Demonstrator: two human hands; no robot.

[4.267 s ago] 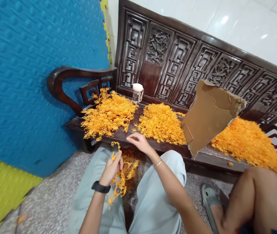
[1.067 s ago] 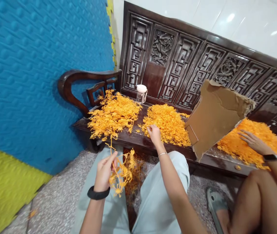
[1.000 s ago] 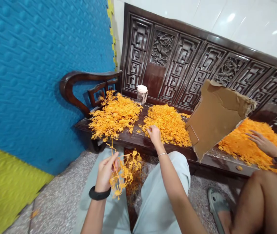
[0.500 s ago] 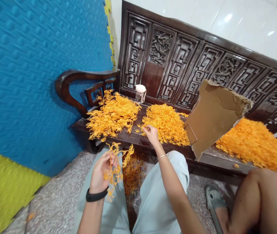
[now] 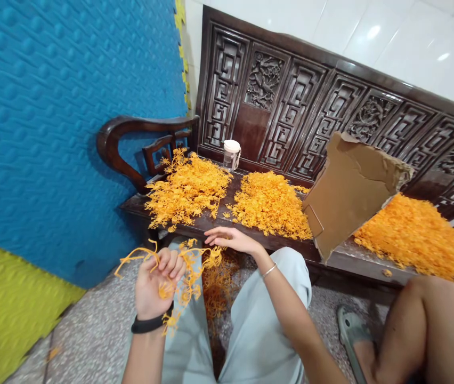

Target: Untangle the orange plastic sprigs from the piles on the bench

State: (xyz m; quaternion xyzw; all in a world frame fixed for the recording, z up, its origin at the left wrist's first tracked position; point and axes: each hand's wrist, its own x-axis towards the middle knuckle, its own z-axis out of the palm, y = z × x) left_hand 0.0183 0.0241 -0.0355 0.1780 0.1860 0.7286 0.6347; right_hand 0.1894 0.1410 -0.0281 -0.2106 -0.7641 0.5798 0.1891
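holding orange strands (image 5: 190, 289), left hand (image 5: 153, 290) hides some

"How's the orange sprig (image 5: 189, 290)?"
"Thin-stemmed, branching, frilly-tipped; it hangs in front of the surface (image 5: 350, 255)."
"The others?"
"A stringy heap (image 5: 189, 189) covers the surface's left end, a denser heap (image 5: 270, 205) lies farther right."

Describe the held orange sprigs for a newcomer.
Find the dark carved bench. Before its left end is the left hand with a black wristband, the orange sprigs dangling from it. They are hand-held, unlike the orange piles on the bench.
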